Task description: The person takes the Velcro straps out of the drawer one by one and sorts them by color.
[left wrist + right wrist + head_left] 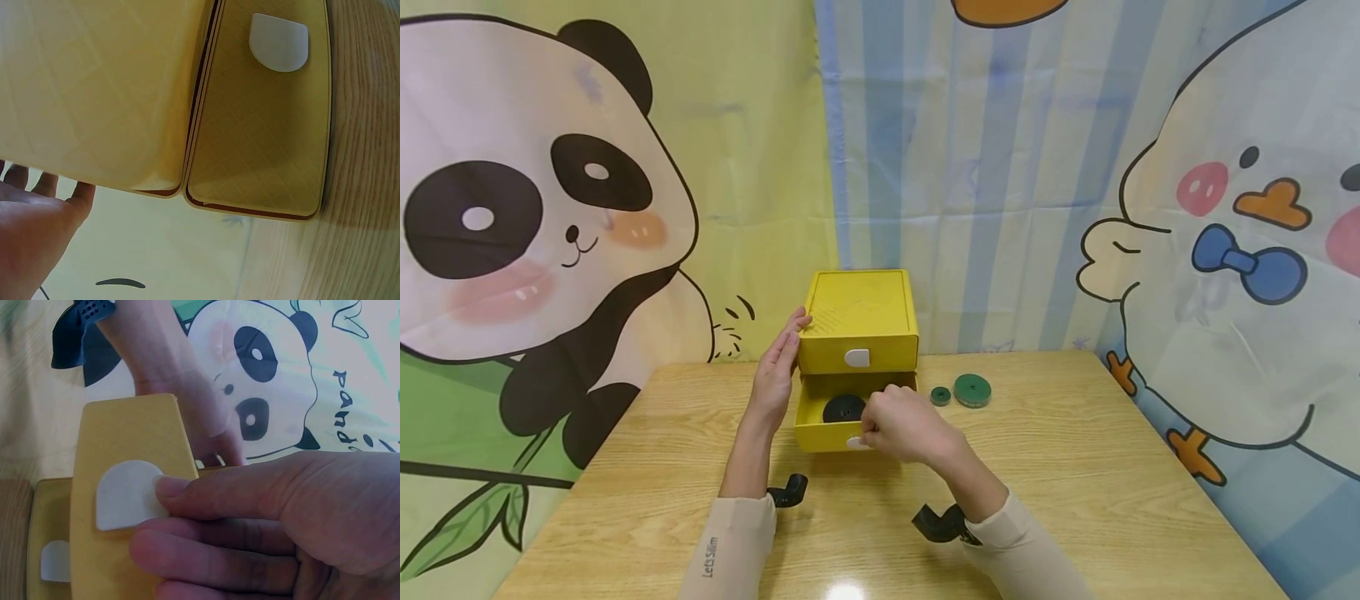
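A yellow drawer cabinet (861,304) stands at the back of the table, its top drawer closed. The yellow drawer (827,438) below it is pulled out, with a black disc (844,407) inside. My right hand (904,423) pinches that drawer's white handle (128,494) between thumb (181,487) and index finger. Flat along the cabinet's left side lies my left hand (775,379), fingers straight with the tips at the top edge. Under the pulled-out drawer, a lower drawer front (262,144) with its own white tab (279,42) shows in the left wrist view.
Right of the cabinet, a small green disc (940,396) and a larger green disc (973,390) lie on the wooden table (1075,483). A cartoon-printed cloth (910,167) hangs right behind the cabinet.
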`<action>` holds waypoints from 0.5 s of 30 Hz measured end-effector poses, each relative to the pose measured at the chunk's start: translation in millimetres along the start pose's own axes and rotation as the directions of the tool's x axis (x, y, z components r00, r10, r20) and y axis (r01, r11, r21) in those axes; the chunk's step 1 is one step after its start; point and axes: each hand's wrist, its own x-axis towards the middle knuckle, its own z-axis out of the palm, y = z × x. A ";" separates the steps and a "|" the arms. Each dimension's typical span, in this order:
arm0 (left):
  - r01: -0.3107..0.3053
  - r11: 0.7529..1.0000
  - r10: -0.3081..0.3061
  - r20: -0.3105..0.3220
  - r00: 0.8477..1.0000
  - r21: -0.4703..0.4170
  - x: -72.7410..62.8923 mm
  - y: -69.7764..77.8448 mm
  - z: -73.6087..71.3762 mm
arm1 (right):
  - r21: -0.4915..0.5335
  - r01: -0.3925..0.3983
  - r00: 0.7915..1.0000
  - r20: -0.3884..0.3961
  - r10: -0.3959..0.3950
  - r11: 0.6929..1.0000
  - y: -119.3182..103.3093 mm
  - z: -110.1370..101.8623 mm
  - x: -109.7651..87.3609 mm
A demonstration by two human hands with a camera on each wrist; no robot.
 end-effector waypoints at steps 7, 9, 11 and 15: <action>-0.006 1.000 0.006 -0.004 1.000 0.011 1.8 -1.3 0.2 | -0.022 0.046 0.999 0.024 -0.046 0.999 -2.5 -4.2 -3.4; -0.006 1.000 0.006 -0.008 1.000 0.012 1.3 -1.4 0.1 | 0.000 0.056 0.998 0.027 -0.056 0.998 -2.6 -5.8 -4.0; -0.003 1.000 0.003 -0.009 1.000 0.015 0.4 -1.1 -0.2 | 0.043 0.070 0.997 0.016 -0.070 0.997 -1.8 -7.3 -4.0; 0.006 1.000 -0.006 -0.011 1.000 0.027 0.5 -0.6 -1.1 | 0.179 0.084 0.993 -0.095 -0.068 0.980 3.0 -11.8 -2.0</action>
